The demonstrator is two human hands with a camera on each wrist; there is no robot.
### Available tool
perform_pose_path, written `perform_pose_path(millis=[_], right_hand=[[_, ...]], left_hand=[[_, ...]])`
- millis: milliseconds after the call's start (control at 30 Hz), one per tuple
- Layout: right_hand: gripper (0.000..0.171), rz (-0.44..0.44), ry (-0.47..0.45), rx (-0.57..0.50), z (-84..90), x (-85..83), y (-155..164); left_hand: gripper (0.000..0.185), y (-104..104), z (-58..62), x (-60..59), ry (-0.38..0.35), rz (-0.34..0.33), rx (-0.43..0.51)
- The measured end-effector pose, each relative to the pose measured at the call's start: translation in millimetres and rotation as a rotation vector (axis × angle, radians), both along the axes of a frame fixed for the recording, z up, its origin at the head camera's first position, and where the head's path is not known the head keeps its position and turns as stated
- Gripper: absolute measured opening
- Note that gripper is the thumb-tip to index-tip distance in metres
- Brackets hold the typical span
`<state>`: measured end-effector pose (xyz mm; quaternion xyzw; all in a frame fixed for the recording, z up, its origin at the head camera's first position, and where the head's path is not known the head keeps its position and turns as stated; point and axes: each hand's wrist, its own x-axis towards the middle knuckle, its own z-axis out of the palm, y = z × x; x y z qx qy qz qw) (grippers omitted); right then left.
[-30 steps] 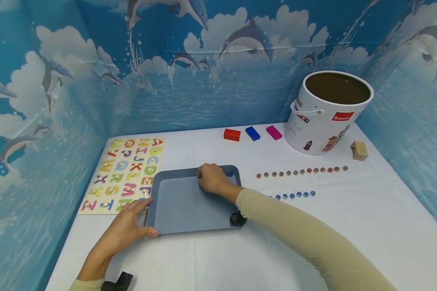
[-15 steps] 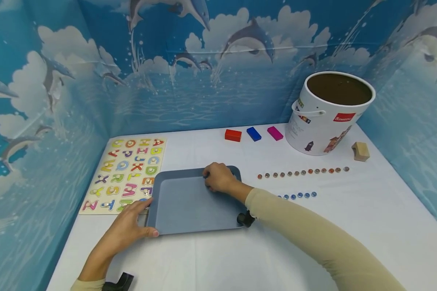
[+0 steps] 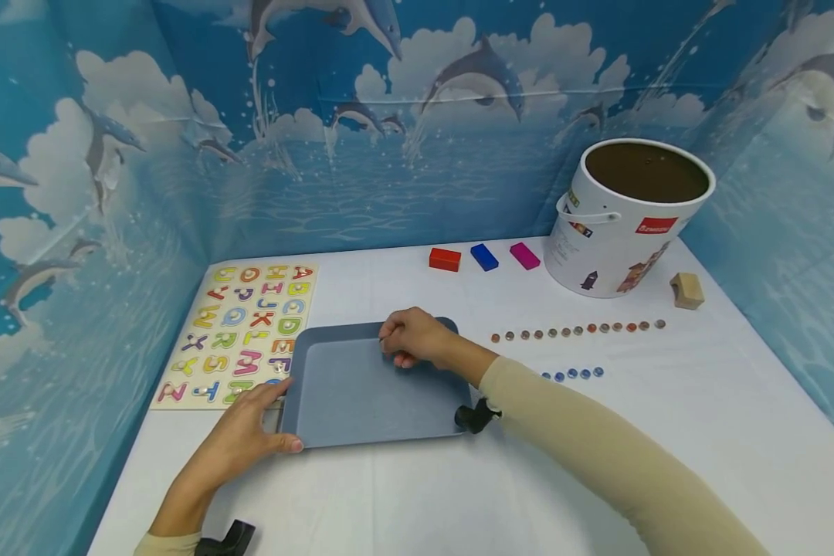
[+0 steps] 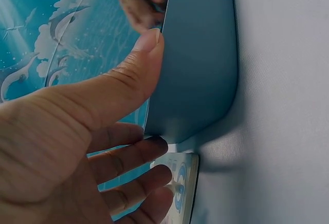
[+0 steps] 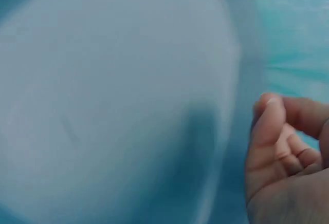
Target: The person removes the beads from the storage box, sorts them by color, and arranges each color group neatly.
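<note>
A shallow blue-grey tray [image 3: 361,394] lies on the white table. My left hand [image 3: 250,425] rests at its near left corner; in the left wrist view the thumb [image 4: 146,44] touches the tray's rim and the other fingers spread past the corner. My right hand [image 3: 417,337] is over the tray's back rim, with thumb and forefinger pinched together. A small dark bead-like piece [image 5: 253,124] shows slightly between those fingertips in the right wrist view, mostly hidden. The right hand and forearm cover the tray's back right part.
Right of the tray lie a row of blue beads [image 3: 572,374], partly behind the forearm, and a longer row of copper and silver beads [image 3: 565,332]. An alphabet puzzle board [image 3: 239,332] lies left. Red [image 3: 445,259], blue [image 3: 484,256] and pink blocks [image 3: 524,255], a bucket [image 3: 618,255] and a wooden block [image 3: 686,290] stand behind.
My right hand shifts a little right along the tray's back, then slightly left, its fingers turning more into view. Blue beads seen earlier in the tray's back right corner are now hidden. The left hand stays.
</note>
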<state>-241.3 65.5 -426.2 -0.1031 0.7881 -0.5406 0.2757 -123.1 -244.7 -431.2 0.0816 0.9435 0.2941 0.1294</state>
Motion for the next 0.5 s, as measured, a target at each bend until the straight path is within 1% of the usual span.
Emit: perform_pose_path(millis=[67, 100, 133, 200, 267, 333, 400, 500], right_hand=[[0.023, -0.022, -0.036, -0.114, 13.5, 8.0, 21], [0.026, -0.039, -0.04, -0.149, 21.3, 14.2, 35], [0.03, -0.059, -0.039, -0.178, 28.6, 21.2, 53], [0.034, -0.112, -0.017, -0.192, 41.5, 37.3, 98], [0.036, -0.18, 0.027, -0.157, 47.6, 52.4, 149], [0.039, -0.257, 0.074, -0.099, 47.4, 64.5, 199], [0.041, -0.33, 0.108, 0.005, 42.5, 72.9, 242], [0.047, -0.375, 0.118, 0.171, 28.2, 79.9, 286]], left_hand=[[0.104, 2, -0.1, -0.2, -0.007, -0.003, -0.003], [0.104, 3, -0.2, -0.3, -0.011, -0.002, -0.004], [0.104, 4, -0.3, -0.3, -0.014, -0.002, -0.007], [0.105, 6, -0.1, -0.1, -0.018, -0.003, -0.01], [0.104, 8, 0.6, 0.4, -0.026, 0.0, -0.014], [0.104, 9, 1.4, 1.1, -0.03, 0.003, -0.026], [0.103, 8, 2.7, 1.9, -0.03, 0.01, -0.044], [0.102, 6, 4.4, 1.8, -0.018, 0.017, -0.065]])
